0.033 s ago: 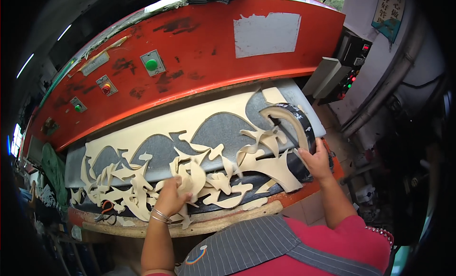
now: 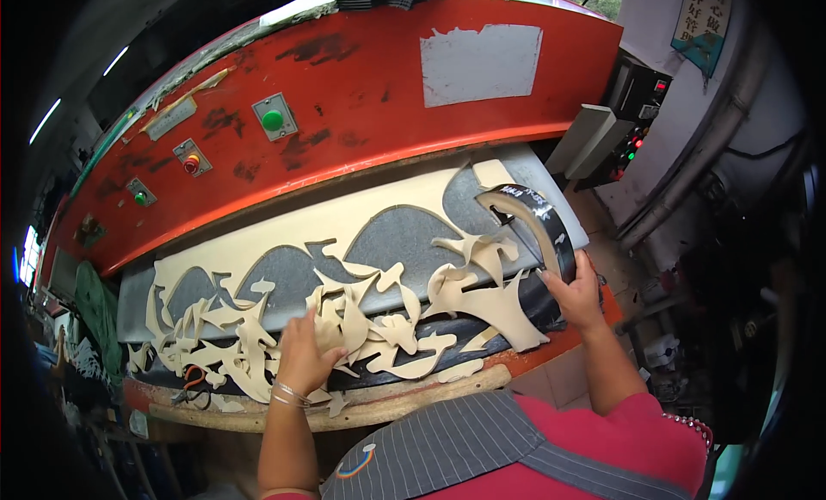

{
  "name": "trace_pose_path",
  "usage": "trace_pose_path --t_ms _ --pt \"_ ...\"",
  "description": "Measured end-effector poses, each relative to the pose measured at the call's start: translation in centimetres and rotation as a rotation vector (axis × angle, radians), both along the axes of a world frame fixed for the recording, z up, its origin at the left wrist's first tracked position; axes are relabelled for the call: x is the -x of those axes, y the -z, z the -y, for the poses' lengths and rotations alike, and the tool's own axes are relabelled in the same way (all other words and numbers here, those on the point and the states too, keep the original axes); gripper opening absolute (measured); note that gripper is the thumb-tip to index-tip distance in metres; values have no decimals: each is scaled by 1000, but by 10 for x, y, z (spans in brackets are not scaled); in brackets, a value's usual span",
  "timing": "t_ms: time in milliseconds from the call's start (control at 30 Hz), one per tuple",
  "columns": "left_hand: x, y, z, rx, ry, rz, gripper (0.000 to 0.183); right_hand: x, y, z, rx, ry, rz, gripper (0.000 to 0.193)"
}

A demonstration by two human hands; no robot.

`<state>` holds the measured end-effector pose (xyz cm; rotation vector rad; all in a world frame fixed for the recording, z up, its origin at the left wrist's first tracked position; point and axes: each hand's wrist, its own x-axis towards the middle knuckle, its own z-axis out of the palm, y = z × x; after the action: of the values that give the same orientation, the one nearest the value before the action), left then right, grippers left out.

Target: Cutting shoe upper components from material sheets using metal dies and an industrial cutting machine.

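Note:
My right hand [image 2: 578, 293] grips the lower end of a black curved cutting die [image 2: 564, 242], which stands tilted over the right end of the grey bed, its hollow inside showing. My left hand [image 2: 305, 354] is on a heap of cream-coloured sheet scraps [image 2: 258, 354], thumb spread away from the fingers. Pale pieces lie against its fingertips; part of their contact is hidden. Behind the heap, a cream sheet [image 2: 318, 229] with large curved cut-outs lies on the grey bed [image 2: 413, 229].
The red press body [image 2: 361, 95] spans the back, with a green button [image 2: 273, 120] and a red button [image 2: 191, 164]. Orange-handled pliers [image 2: 196, 378] lie at the front left by the wooden edge [image 2: 413, 399]. A control box [image 2: 632, 147] with lit lamps stands at the right.
My left hand has shifted slightly left, its fingers now more outstretched, and the pale pieces by it have settled lower on the heap. The die in my right hand has turned slightly.

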<state>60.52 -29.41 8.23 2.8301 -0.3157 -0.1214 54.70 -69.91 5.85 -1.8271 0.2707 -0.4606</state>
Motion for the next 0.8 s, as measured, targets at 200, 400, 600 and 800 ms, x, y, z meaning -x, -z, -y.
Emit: trace_pose_path --t_ms 200,400,600,800 --pt "11 3 81 1388 289 -589 87 11 4 -29 717 -237 623 40" --pt "33 -4 117 2145 -270 -706 46 9 9 -72 707 -722 466 43" --pt "64 7 87 1960 -17 -872 35 -8 23 -116 -87 -757 -9 85" --pt "86 -4 66 1533 198 -875 61 11 14 -138 -168 -1019 -132 106"
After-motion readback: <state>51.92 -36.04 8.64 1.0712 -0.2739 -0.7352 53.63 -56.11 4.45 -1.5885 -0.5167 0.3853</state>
